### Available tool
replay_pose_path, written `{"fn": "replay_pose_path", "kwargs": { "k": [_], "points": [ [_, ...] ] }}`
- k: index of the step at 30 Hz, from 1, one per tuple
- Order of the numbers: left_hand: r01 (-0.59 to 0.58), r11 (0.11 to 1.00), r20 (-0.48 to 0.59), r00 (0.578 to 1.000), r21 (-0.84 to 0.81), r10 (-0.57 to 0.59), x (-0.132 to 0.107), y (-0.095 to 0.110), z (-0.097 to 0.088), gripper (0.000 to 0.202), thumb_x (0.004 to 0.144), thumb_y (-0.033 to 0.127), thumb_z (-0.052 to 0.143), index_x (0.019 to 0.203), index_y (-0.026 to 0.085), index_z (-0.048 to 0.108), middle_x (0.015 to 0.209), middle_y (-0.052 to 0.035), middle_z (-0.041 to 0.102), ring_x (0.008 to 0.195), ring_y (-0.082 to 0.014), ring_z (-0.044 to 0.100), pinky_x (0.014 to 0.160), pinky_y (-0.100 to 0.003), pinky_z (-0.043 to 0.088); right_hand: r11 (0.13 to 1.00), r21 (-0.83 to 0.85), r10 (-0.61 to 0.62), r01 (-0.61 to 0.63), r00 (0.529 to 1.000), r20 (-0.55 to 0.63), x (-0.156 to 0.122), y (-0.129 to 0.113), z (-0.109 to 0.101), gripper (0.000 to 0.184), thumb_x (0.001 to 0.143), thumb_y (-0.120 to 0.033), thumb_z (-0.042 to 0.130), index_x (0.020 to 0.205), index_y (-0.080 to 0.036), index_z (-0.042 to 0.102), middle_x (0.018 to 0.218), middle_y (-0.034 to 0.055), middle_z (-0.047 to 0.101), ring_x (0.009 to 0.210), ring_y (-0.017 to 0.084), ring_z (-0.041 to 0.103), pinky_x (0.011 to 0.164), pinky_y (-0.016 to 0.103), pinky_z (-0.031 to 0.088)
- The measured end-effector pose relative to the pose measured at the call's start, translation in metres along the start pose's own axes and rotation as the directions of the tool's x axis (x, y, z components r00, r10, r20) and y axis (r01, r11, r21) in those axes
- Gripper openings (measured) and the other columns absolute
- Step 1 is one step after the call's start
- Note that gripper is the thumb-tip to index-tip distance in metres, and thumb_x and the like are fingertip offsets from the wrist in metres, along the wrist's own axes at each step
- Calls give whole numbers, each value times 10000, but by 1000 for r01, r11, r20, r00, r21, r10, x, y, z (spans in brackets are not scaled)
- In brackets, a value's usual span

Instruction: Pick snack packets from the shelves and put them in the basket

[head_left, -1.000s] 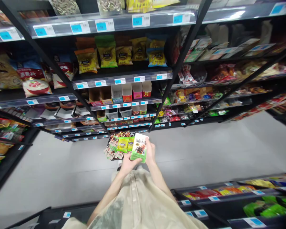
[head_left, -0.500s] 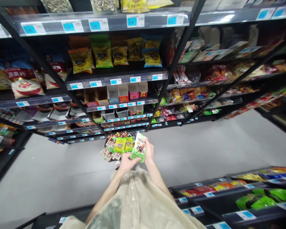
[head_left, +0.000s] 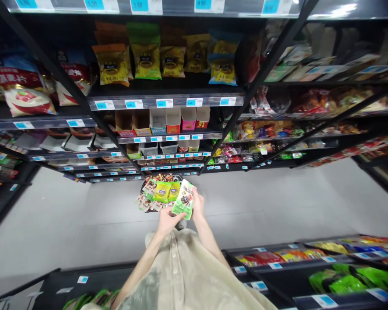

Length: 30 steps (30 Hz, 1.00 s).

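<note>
Green packet (head_left: 183, 200) pinched between both hands' grip; tilted.

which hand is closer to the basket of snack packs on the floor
Left. The left hand grips the green packet's lower edge just below the basket; the right hand holds the packet's far side, further right.

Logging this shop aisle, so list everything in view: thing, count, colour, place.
green packet: one, green and white, held in both hands.
basket of snacks: one, mixed colours, on the floor beyond the hands.
snack bags: several, orange, green, yellow, blue, upper shelf.
open boxes: about six, brown, white, red, pink, middle shelf.
price tags: many, blue and white, on shelf edges.
floor: grey.
shirt: one, beige, bottom centre.
left hand: under the packet.
right hand: at the packet's right side.
</note>
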<state>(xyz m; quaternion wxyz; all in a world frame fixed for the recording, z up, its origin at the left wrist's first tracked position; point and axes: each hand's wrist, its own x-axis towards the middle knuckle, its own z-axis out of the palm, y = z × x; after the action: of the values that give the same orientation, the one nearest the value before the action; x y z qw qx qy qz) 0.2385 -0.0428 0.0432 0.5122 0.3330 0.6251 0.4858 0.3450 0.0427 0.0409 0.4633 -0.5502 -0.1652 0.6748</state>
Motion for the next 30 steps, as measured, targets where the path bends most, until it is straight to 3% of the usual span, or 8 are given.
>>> {"fn": "replay_pose_path", "kwargs": {
  "k": [6,9,11,13,16,20,25,30],
  "points": [
    [13,999,23,1000,-52,-12,28,-9,-33,410,666,389,866,942,105,760,937,-138,804,778,-230,748,718,-306,593,982,-190,58,1,951,305,31,-10,-12,478,651,-583,874,778,-146,725,646,35,736,499,126,608,425,216,402],
    [-11,1000,83,997,25,9,40,-15,-49,391,724,377,824,998,114,732,913,-111,797,769,-217,738,718,-299,585,914,-397,140,84,853,503,41,-31,-28,428,650,-495,902,842,-149,738,692,49,762,495,154,656,378,206,394],
    [-38,990,98,995,138,25,46,-18,-56,346,762,363,788,1000,121,722,810,-72,778,720,-201,720,705,-289,573,843,-521,247,133,765,595,47,-45,-35,411,678,-470,887,892,-142,764,810,89,800,616,223,743,433,240,503],
    [-55,975,94,995,213,35,53,-19,-59,333,800,352,740,1045,129,710,780,-53,769,714,-200,720,723,-295,574,776,-599,298,199,721,625,58,-56,-38,405,722,-490,844,908,-135,788,897,113,811,739,270,780,522,290,590],
    [-121,953,103,990,279,95,62,-19,-63,368,890,340,624,1215,172,665,1040,-81,790,862,-204,746,833,-320,584,675,-660,204,329,776,596,95,-70,-40,446,759,-565,778,889,-139,806,892,112,814,778,290,783,621,364,648],
    [-237,846,183,969,478,168,73,-21,-74,323,974,348,518,1222,215,676,1200,-81,761,996,-222,733,952,-353,552,654,-629,-160,421,889,429,183,-99,-39,554,640,-682,803,801,-153,783,835,103,806,783,338,781,674,460,674],
    [-210,731,162,977,650,137,80,-36,-83,335,997,349,456,1169,209,708,1181,-110,764,1083,-275,718,962,-382,544,597,-651,-302,469,883,359,292,-139,-29,655,647,-751,741,861,-132,768,855,127,803,806,345,781,747,507,673],
    [16,729,-53,998,685,29,76,-63,-60,405,994,345,372,1155,201,714,1201,-138,754,1052,-301,738,913,-383,560,431,-712,-321,554,832,452,357,-160,-20,439,828,-525,656,971,-138,805,1007,130,812,1080,383,732,986,515,589]
  ]
}}
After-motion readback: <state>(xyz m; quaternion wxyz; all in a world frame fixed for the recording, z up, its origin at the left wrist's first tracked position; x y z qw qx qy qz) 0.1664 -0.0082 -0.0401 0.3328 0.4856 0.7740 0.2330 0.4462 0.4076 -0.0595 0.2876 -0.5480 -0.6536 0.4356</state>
